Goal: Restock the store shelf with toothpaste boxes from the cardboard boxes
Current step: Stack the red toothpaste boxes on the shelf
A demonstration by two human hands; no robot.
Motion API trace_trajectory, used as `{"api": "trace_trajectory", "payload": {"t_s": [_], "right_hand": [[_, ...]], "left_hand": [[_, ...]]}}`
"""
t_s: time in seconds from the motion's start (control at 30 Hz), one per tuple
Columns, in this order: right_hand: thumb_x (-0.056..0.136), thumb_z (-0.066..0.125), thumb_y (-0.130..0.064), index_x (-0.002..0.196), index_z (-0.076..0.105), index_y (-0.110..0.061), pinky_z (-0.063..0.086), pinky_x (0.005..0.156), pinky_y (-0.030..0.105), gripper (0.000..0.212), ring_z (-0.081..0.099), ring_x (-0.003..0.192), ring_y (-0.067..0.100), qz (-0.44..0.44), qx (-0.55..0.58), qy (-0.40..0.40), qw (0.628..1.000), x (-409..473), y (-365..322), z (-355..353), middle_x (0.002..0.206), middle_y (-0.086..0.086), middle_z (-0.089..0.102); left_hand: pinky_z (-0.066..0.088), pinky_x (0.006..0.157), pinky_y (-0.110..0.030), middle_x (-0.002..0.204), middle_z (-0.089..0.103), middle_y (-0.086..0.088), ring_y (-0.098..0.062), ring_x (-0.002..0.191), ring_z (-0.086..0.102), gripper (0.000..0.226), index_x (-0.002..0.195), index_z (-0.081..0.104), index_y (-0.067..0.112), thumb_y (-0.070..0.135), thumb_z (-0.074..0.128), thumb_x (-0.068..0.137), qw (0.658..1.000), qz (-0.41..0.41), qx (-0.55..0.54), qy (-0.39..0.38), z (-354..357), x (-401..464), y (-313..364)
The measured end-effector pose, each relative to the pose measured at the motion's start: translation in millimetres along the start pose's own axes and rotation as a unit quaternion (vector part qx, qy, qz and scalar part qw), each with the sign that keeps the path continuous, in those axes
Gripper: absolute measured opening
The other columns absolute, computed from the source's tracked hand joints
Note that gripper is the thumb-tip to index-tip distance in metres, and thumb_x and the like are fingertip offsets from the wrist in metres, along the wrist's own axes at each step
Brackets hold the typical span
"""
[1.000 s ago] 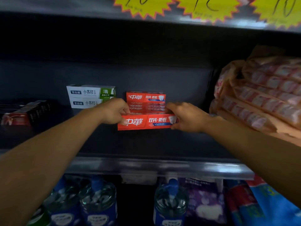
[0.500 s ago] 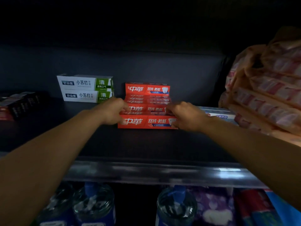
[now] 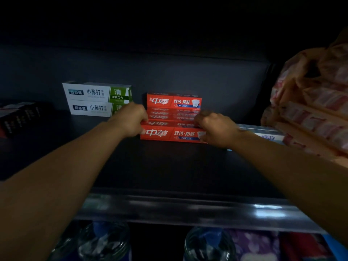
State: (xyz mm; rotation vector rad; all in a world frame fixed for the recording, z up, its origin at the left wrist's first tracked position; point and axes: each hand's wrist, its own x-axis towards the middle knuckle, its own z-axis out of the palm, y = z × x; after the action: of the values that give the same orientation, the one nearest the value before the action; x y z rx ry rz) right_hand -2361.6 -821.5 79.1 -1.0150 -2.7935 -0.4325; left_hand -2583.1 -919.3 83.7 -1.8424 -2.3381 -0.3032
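The front red toothpaste box lies flat on the dark shelf, held at its two short ends. The left hand has its fingers curled round the left end; the right hand grips the right end the same way, fingers narrow and closed on the carton. Just beyond the fingers, more red boxes run back in a row, and one with its face to the front stands at the back. To the left of the left hand's fingers, two white-and-green boxes are stacked; to the right of the right hand's fingers lie plastic-wrapped bundles.

The box will likely handle light and fairly stiff along its length, but the thin card walls may dent under a hard squeeze. The glossy print looks a little slippery, though the dim light makes that hard to judge. The ends, where the flaps fold double, seem the soundest place to hold; pressing the long middle faces risks creasing them.
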Motion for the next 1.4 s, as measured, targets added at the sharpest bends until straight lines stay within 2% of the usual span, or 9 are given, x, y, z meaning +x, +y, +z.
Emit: {"api": "trace_trajectory", "payload": {"t_s": [0.47,0.73,1.07,1.23,1.33,1.4], "right_hand": [[0.088,0.065,-0.022,0.133,0.044,-0.014,0.047,0.099,0.039,0.05,0.051,0.12,0.024,0.004,0.016,0.003,1.0,14.5,4.0,5.5,0.135,0.008,0.048],[0.09,0.061,-0.025,0.136,0.042,-0.013,0.045,0.095,0.039,0.051,0.049,0.122,0.025,-0.002,-0.005,0.005,1.0,-0.6,-4.9,-5.8,0.138,0.008,0.046],[0.085,0.065,-0.027,0.13,0.049,-0.011,0.049,0.091,0.04,0.05,0.049,0.12,0.028,-0.031,-0.01,0.044,0.999,-82.1,-43.8,-65.2,0.133,0.008,0.049],[0.084,0.064,-0.031,0.127,0.047,-0.009,0.049,0.09,0.045,0.05,0.05,0.119,0.033,-0.07,-0.007,0.047,0.996,-138.5,-69.7,-72.5,0.129,0.012,0.049],[0.085,0.062,-0.029,0.135,0.044,-0.012,0.048,0.091,0.044,0.056,0.046,0.123,0.029,-0.085,0.006,0.045,0.995,-177.1,-83.6,-70.3,0.133,0.009,0.047],[0.087,0.06,-0.029,0.134,0.044,-0.012,0.048,0.088,0.042,0.053,0.044,0.124,0.027,-0.092,0.006,0.044,0.995,-203.6,-92.9,-63.6,0.132,0.008,0.046]], "left_hand": [[0.046,0.098,-0.038,0.12,0.061,-0.006,-0.021,0.11,0.057,0.047,0.12,0.062,0.013,0.012,0.077,0.075,1.0,-0.021,0.005,0.001,3.3,15.3,4.3],[0.049,0.095,-0.038,0.113,0.064,-0.005,-0.02,0.105,0.06,0.047,0.119,0.063,0.015,0.019,0.078,0.075,1.0,-0.001,0.024,-0.011,-9.0,-6.5,12.2],[0.049,0.095,-0.037,0.122,0.062,-0.007,-0.025,0.111,0.058,0.051,0.125,0.061,0.018,0.025,0.077,0.077,0.997,0.078,0.019,0.012,-63.6,-103.6,74.7],[0.05,0.081,-0.034,0.107,0.064,-0.009,-0.026,0.099,0.059,0.036,0.107,0.067,0.014,0.026,0.079,0.074,0.992,0.119,0.023,0.027,-78.6,-162.9,102.8],[0.053,0.079,-0.036,0.104,0.066,-0.007,-0.025,0.095,0.061,0.033,0.103,0.07,0.015,0.024,0.079,0.072,0.99,0.14,0.024,0.015,-72.6,-197.3,111.6],[0.053,0.075,-0.037,0.099,0.067,-0.006,-0.025,0.092,0.062,0.026,0.095,0.069,0.014,0.023,0.076,0.072,0.989,0.148,0.027,-0.003,-61.0,-220.2,116.6]]}}
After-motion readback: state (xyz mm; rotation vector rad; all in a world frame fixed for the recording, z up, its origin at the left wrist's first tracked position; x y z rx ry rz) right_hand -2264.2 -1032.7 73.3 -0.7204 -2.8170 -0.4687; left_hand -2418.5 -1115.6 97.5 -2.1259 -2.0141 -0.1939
